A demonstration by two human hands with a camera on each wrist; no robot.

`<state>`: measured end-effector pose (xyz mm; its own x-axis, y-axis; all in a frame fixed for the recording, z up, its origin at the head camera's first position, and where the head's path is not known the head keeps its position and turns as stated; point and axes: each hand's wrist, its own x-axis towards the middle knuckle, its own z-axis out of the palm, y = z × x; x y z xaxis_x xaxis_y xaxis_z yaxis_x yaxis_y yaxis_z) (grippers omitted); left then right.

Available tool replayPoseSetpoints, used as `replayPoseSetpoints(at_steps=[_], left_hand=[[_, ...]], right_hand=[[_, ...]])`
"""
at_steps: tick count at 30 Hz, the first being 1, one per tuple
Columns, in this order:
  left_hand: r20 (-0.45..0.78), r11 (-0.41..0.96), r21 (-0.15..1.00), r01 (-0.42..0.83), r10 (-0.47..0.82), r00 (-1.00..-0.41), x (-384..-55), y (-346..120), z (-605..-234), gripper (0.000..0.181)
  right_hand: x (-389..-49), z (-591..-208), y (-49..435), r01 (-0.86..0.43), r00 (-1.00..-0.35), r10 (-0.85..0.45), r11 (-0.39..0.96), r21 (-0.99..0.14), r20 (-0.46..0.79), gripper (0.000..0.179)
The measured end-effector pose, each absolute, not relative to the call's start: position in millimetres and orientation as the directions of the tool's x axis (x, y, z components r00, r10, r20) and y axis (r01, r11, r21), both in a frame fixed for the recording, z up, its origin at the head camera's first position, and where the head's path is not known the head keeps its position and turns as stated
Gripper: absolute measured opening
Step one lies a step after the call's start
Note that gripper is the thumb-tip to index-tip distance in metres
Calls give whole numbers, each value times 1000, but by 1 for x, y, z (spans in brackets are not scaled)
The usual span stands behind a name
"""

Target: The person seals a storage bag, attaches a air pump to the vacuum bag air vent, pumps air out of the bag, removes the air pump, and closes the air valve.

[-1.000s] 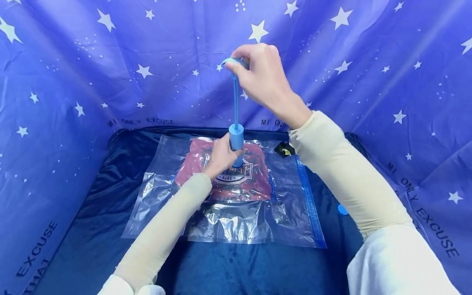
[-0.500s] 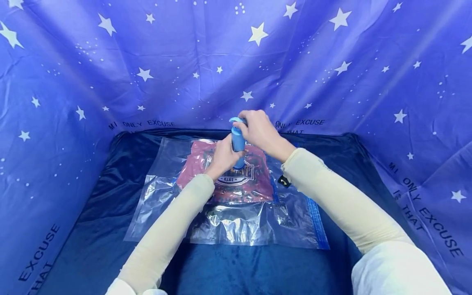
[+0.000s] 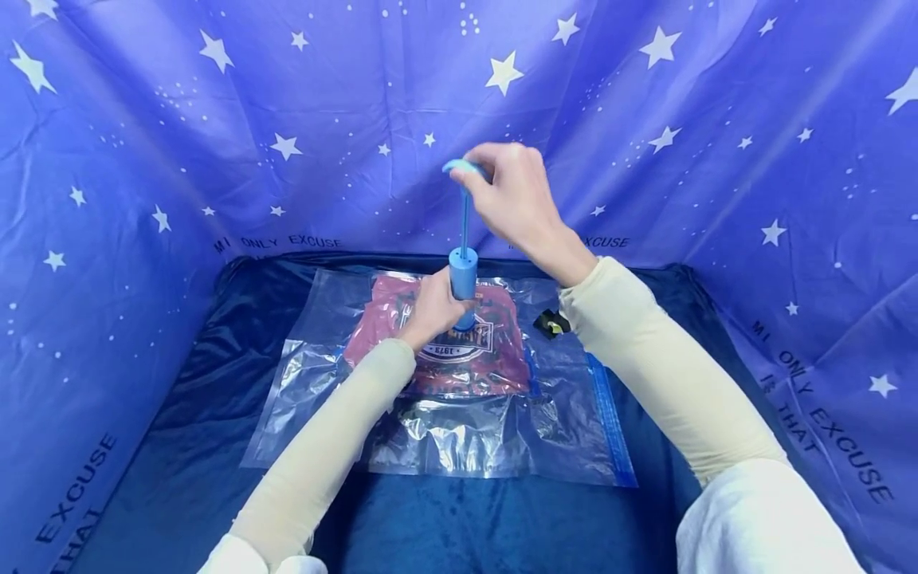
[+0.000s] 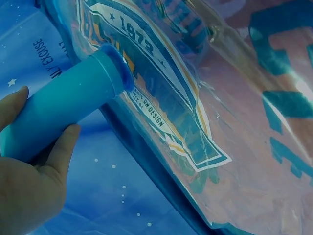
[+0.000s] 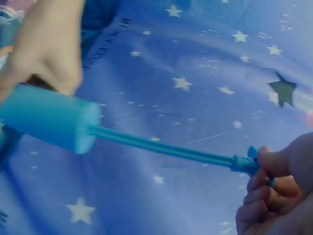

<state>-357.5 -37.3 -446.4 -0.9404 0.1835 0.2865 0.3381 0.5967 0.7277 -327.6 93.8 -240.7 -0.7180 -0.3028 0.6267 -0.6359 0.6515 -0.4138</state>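
A blue hand pump (image 3: 463, 275) stands upright on a clear plastic vacuum bag (image 3: 459, 442). Inside the bag lies a folded pink garment (image 3: 495, 371) with a printed badge reading 1973. My left hand (image 3: 433, 307) grips the pump's barrel low down; the left wrist view shows the thumb and fingers around the barrel (image 4: 63, 98), its base against the bag. Above it, my right hand (image 3: 519, 191) holds the pump's handle (image 3: 462, 166), with the rod (image 5: 166, 151) drawn partly out of the barrel. Whatever the pump's base sits on is hidden.
A small black piece with a yellow spot (image 3: 552, 324) lies on the bag's right part. A blue zip strip (image 3: 611, 422) runs along the bag's right edge. Dark blue cloth (image 3: 495, 522) covers the surface, and a starry blue curtain (image 3: 344, 104) hangs behind and at both sides.
My right hand first pushed the pump handle down to the barrel, then drew it up again part of the way. My left hand has kept its hold on the barrel.
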Motion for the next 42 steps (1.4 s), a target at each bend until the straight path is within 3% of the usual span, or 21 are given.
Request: replayPoseSetpoints(at_steps=[5, 12, 14, 17, 23, 27, 34, 42], left_hand=[[287, 629, 707, 322, 161, -944, -361, -41, -447, 39], [258, 630, 712, 311, 177, -950, -361, -39, -451, 41], [254, 629, 713, 310, 180, -950, -361, -36, -450, 42], [258, 626, 714, 315, 184, -948, -363, -35, -450, 41], [251, 615, 717, 329, 213, -944, -364, -37, -449, 44], [214, 602, 733, 318, 240, -947, -362, -37, -447, 50], [177, 585, 751, 306, 269, -947, -361, -39, -443, 59], [105, 576, 773, 267, 298, -949, -359, -45, -451, 68]], right_hand=[[-323, -224, 85, -708, -605, -244, 599, -373, 757, 20], [-330, -238, 93, -739, -510, -185, 594, -318, 840, 21], [-334, -243, 96, -732, -529, -200, 600, -324, 825, 22], [-340, -259, 96, -703, -610, -245, 606, -372, 753, 23], [-349, -325, 100, -615, -760, -301, 621, -486, 576, 24], [-349, -350, 105, -580, -794, -299, 634, -512, 529, 24], [-350, -358, 109, -564, -813, -296, 614, -552, 502, 25], [-341, -378, 116, -436, -897, -230, 599, -672, 377, 65]])
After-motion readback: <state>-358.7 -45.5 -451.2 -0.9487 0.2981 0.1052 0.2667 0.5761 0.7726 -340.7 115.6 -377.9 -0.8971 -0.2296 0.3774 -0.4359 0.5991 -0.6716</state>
